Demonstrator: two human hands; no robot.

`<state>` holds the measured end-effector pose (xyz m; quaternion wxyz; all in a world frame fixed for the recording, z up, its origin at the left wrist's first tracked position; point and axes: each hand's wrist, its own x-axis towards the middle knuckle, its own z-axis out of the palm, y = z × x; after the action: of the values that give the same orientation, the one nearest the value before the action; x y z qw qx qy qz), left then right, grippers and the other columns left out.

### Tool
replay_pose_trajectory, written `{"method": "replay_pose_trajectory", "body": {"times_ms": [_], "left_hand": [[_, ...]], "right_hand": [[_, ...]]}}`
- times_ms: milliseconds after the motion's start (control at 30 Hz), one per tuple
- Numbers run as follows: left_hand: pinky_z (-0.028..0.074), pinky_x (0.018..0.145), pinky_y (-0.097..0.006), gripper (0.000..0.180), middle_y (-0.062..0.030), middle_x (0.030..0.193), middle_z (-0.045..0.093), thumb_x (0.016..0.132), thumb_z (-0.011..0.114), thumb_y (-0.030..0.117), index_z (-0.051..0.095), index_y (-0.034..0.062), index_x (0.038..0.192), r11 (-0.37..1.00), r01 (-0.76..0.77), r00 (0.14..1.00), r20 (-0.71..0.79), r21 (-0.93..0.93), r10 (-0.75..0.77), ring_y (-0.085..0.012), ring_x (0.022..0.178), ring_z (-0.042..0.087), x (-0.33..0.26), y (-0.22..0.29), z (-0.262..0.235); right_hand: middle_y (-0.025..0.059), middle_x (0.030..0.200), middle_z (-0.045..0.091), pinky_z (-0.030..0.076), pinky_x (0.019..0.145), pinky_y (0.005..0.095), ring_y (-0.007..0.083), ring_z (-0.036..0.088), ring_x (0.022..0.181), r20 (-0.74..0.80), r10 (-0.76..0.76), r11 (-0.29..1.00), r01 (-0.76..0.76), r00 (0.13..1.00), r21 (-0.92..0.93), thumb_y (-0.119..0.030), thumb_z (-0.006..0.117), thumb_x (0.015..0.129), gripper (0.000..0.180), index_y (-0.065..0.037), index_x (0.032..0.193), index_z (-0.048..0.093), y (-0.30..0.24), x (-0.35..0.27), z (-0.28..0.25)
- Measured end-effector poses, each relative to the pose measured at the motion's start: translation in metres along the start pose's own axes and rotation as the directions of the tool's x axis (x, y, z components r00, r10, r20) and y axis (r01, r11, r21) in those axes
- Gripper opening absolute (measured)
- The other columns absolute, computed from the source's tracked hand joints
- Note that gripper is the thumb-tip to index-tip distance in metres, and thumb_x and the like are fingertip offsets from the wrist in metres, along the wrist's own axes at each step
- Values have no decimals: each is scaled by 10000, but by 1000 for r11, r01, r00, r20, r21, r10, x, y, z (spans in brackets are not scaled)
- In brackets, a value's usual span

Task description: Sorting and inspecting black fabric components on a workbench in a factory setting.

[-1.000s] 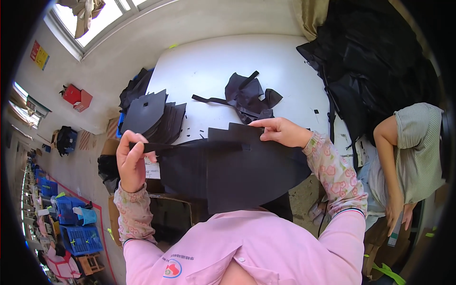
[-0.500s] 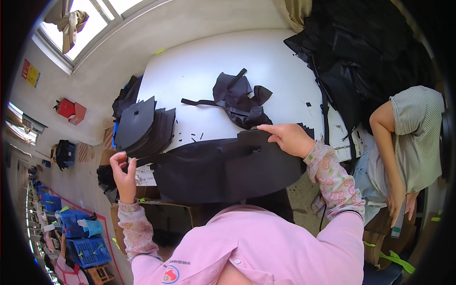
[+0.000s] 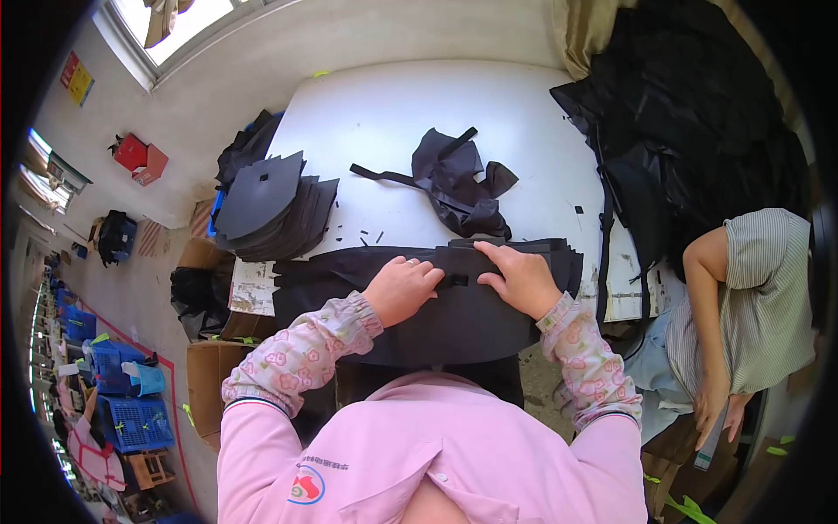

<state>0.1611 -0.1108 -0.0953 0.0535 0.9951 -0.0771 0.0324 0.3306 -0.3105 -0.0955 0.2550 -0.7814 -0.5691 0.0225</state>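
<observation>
At the centre of the frame, a black sheet panel [image 3: 436, 327] with a small square hole lies across the near edge of the white table [image 3: 358, 100], its lower part hanging over toward the pink shirt [image 3: 489, 445]. The left hand [image 3: 403, 290] rests on it just left of the hole, fingers bent and close together; whether they pinch the sheet I cannot tell. The right hand [image 3: 521, 281] lies on the panel to the right of the hole, index finger stretched out and thumb spread away from it, pressing on the sheet rather than gripping it. More black layers [image 3: 567, 258] show at the panel's right end. At centre left of the frame sits a stack of black panels [image 3: 262, 210], the top one also with a square hole; small black scraps [image 3: 371, 237] lie to its right. A crumpled black piece with straps [image 3: 454, 179] lies at upper centre, and a large heap of black fabric [image 3: 698, 113] fills the upper right. At the right edge is a person in a striped top [image 3: 772, 306]
</observation>
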Motion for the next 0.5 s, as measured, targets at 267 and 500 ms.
{"method": "replay_pose_trajectory", "body": {"times_ms": [267, 500], "left_hand": [[486, 545, -345, 359, -65, 603, 633, 939, 603, 303, 667, 30, 715, 824, 297, 951, 228, -482, -209, -205, 534, 617, 34, 24, -39], [430, 502, -261, 411, -21, 607, 632, 976, 581, 297, 689, -1, 715, 344, 571, 821, 510, -746, -256, -89, 482, 530, 6, -30, -37]], "right_hand": [[89, 877, 644, 523, 627, 405, 293, 665, 714, 11, -16, 987, 18, 1000, -157, -275, 739, 809, 506, -144, 1270, 578, -31, 0, 10], [99, 909, 671, 533, 652, 403, 308, 673, 752, -2, 79, 992, -79, 997, -94, -279, 731, 819, 497, -154, 1274, 577, -10, -8, -9]]}}
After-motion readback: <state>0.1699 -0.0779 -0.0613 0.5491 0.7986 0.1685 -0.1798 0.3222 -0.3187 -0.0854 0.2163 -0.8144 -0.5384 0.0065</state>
